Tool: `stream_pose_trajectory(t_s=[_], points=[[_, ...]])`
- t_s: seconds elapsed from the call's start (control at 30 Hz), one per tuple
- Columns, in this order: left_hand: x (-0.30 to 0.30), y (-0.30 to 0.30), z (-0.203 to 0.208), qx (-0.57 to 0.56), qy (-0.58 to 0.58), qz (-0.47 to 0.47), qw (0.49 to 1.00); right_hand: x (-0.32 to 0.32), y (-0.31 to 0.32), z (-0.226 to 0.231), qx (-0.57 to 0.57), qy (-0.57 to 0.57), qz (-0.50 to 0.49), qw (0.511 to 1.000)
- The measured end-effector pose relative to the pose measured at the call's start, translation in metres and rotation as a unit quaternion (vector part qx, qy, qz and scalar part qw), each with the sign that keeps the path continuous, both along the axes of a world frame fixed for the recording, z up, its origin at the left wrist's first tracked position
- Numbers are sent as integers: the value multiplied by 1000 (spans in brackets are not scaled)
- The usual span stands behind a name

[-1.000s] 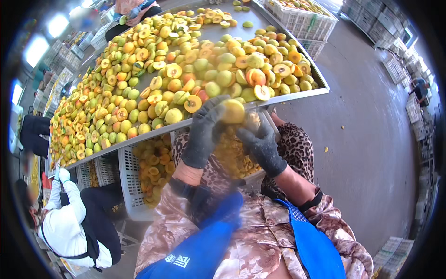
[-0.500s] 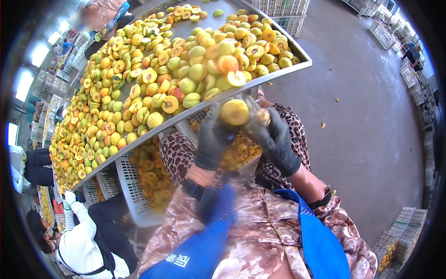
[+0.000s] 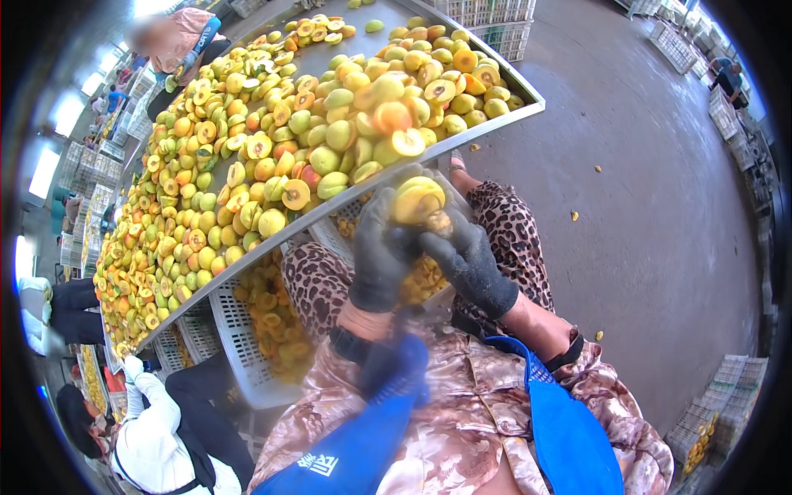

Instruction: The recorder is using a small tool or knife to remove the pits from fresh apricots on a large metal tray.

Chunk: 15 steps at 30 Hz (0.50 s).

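Observation:
My left hand (image 3: 378, 247), in a dark glove, grips a yellow peach (image 3: 415, 200) with its cut side up, just in front of the metal table's rim (image 3: 330, 206). Against the peach, my right hand (image 3: 474, 268), gloved too, is closed with its fingers bent around a small brownish lump (image 3: 440, 223) that looks like a peach pit. Whether a tool is also in that hand is hidden. Halved and whole-looking peaches (image 3: 272, 221) cover much of the sloping tabletop beyond my hands. Beneath my hands, cut peach pieces (image 3: 423, 279) fill a container between my knees.
A white slatted crate (image 3: 235, 342) of peach halves stands left of my leg, under the table edge. One co-worker in white (image 3: 165, 429) sits at the lower left, another person (image 3: 183, 45) at the far side. Stacked crates (image 3: 718, 404) stand at the lower right.
My right hand has moved left, bringing the brownish lump from beside the peach onto its cut side. The whole view has shifted slightly.

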State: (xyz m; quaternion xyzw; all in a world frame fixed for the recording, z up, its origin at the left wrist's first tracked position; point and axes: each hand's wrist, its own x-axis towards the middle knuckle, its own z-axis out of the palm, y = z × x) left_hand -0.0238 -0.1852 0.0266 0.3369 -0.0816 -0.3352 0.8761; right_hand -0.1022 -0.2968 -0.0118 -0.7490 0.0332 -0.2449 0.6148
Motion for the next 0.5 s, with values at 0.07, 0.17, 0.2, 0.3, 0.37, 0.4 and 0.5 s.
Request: stream_pose_trajectory(t_s=[0.07, 0.17, 0.2, 0.3, 0.37, 0.4, 0.5], points=[[2, 0, 0, 119, -183, 51, 975, 4, 1, -3, -8, -9, 1, 1000], [1, 3, -1, 130, -255, 64, 956, 8, -2, -3, -34, -11, 15, 999], [1, 4, -1, 29, -146, 37, 988, 10, -5, -2, -62, 2, 25, 998], [-2, 8, 0, -11, -77, 29, 997, 14, -12, 2, -139, -5, 40, 989], [-2, 9, 2, -8, -71, 36, 997, 15, -12, 4, -187, 3, 46, 981], [-3, 9, 2, -9, -62, 37, 997, 15, -12, 4, -192, 28, 29, 981], [-4, 6, 4, 38, -86, 59, 994, 16, -14, 1, -144, -35, 69, 987]])
